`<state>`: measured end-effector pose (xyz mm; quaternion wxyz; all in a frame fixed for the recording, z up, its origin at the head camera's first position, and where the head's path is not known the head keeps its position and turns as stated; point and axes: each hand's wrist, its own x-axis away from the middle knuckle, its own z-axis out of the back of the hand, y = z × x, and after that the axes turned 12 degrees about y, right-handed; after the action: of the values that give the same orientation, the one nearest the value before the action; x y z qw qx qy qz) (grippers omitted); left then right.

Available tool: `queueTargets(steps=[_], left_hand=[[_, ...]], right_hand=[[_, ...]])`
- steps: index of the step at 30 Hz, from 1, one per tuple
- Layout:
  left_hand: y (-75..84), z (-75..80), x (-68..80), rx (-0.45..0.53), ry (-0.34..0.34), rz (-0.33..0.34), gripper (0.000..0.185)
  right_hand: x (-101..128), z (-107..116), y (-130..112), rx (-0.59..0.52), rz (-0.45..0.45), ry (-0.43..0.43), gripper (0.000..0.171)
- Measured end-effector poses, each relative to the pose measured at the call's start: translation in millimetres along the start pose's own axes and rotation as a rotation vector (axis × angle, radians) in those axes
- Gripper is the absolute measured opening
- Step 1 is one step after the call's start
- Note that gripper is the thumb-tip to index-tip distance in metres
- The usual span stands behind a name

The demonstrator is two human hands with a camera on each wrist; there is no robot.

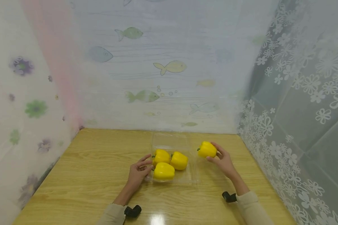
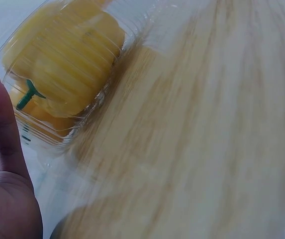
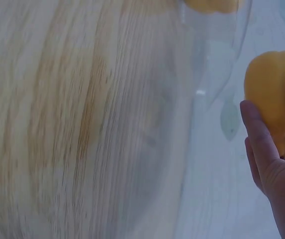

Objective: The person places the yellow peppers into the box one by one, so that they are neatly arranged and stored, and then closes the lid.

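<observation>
A clear plastic clamshell box (image 1: 194,175) lies on the table with its lid folded back. Three yellow bell peppers sit in it: one at the front (image 1: 164,171), one behind it (image 1: 161,156) and one to the right (image 1: 179,160). My left hand (image 1: 138,172) grips the box's left side, and the thumb (image 2: 4,124) shows beside the ribbed wall in the left wrist view. To the right of the box, my right hand (image 1: 223,161) holds another yellow bell pepper (image 1: 207,149) between thumb and fingers, its green stem pointing left.
The wooden table (image 1: 101,156) spreads to both sides of the box. A curtain with fish prints (image 1: 169,67) hangs behind it, with flowered curtains on the left (image 1: 35,109) and right (image 1: 307,109). Black wrist-worn devices (image 1: 133,211) sit at both sleeves.
</observation>
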<state>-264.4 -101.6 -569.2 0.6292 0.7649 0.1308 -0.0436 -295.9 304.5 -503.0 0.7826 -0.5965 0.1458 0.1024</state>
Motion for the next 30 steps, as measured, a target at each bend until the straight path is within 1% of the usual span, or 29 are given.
queueTargets(steps=[6,10,16,23,27,30], left_hand=[[0.2,0.4,-0.2,0.004,0.001,-0.001,0.030],[-0.3,0.7,0.1,-0.001,0.000,-0.008,0.029],[-0.5,0.1,0.5,0.001,-0.003,-0.007,0.028],[-0.3,-0.7,0.0,-0.004,0.001,-0.017,0.029],[-0.2,-0.5,0.3,0.002,0.003,-0.012,0.028],[-0.1,-0.5,0.6,0.001,0.002,-0.015,0.028]], right_hand=[[6,-15,-9,-0.005,0.055,-0.050,0.071],[10,-22,-13,-0.028,0.062,-0.061,0.072],[17,-30,-19,-0.082,0.056,-0.130,0.073],[25,-38,-26,-0.108,0.105,-0.197,0.071],[29,-43,-29,-0.119,0.098,-0.216,0.070],[31,-47,-31,-0.129,0.078,-0.218,0.070]])
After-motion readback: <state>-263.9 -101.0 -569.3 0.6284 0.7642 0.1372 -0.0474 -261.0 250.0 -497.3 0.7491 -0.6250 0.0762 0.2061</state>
